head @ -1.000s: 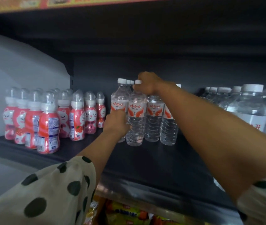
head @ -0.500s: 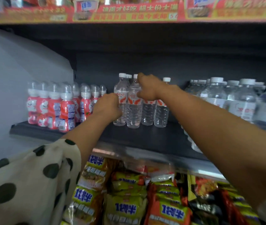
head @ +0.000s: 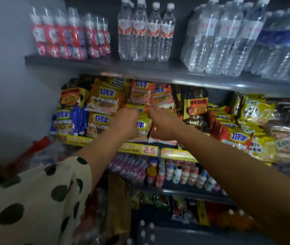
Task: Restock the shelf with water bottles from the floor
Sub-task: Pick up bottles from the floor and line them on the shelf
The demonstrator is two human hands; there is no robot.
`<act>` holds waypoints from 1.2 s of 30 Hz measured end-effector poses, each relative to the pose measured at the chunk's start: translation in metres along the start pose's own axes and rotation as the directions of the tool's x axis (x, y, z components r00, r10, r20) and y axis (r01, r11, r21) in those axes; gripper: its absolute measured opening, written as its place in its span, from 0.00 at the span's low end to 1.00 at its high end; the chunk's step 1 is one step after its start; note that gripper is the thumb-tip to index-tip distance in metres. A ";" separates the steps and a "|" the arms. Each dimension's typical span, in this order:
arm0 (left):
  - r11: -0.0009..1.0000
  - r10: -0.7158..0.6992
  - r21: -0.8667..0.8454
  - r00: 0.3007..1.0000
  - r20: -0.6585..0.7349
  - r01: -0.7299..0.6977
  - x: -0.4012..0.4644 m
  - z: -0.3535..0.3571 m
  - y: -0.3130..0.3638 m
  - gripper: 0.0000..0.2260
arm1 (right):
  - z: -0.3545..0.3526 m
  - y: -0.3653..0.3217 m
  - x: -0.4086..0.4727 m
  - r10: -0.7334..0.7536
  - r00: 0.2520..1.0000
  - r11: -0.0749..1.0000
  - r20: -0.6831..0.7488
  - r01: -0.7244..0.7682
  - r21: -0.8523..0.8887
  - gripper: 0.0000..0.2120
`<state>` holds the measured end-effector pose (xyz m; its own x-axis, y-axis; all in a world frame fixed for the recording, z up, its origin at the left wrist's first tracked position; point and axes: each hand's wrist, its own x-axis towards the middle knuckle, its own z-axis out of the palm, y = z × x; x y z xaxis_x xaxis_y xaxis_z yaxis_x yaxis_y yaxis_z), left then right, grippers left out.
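**Hands off the bottles, now down at the noodle packets**

Half a second ago both hands were up among the small water bottles [head: 145,30]; now those four bottles stand alone in a tight row on the dark shelf [head: 105,65], and the view has tilted down to take in the tiers beneath.

Left of the water bottles stand red-labelled drink bottles [head: 70,34] with clear domed caps. Below the water bottles, the left hand [head: 125,122], on an arm with a polka-dot sleeve [head: 39,195], hangs with fingers curled in front of crinkly foil noodle packets [head: 105,99]; whether it grips one I cannot tell. Just beside it, the right hand [head: 163,123] lies with its fingers bent toward the same packets, and its hold is likewise unclear. A yellow price strip [head: 147,150] runs under the hands, with small yoghurt-type bottles [head: 176,172] lower still. Right of the water bottles stand taller ribbed clear bottles [head: 220,38], blurred.
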<state>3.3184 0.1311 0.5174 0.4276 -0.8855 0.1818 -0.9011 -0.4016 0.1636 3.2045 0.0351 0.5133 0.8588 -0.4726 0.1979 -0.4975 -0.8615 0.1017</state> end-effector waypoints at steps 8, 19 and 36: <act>0.988 0.036 -0.152 0.961 0.275 0.007 -0.073 0.196 0.018 0.15 | 0.196 -0.011 -0.102 0.012 0.961 0.988 0.276 -0.053 0.144 0.30; 0.954 -0.151 -0.085 0.708 0.689 0.287 -0.241 0.564 -0.022 0.21 | 0.569 -0.087 -0.258 -0.100 0.687 0.951 0.719 -0.146 0.272 0.33; 0.898 -0.296 -0.067 0.710 0.639 0.435 -0.313 0.774 -0.113 0.22 | 0.858 -0.205 -0.270 -0.218 0.667 0.960 0.712 0.012 0.281 0.23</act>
<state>3.2307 0.2729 -0.3082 0.5244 -0.6596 -0.5385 -0.6187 -0.7297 0.2913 3.1797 0.1796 -0.3973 0.7683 -0.2603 -0.5848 -0.4323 -0.8847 -0.1742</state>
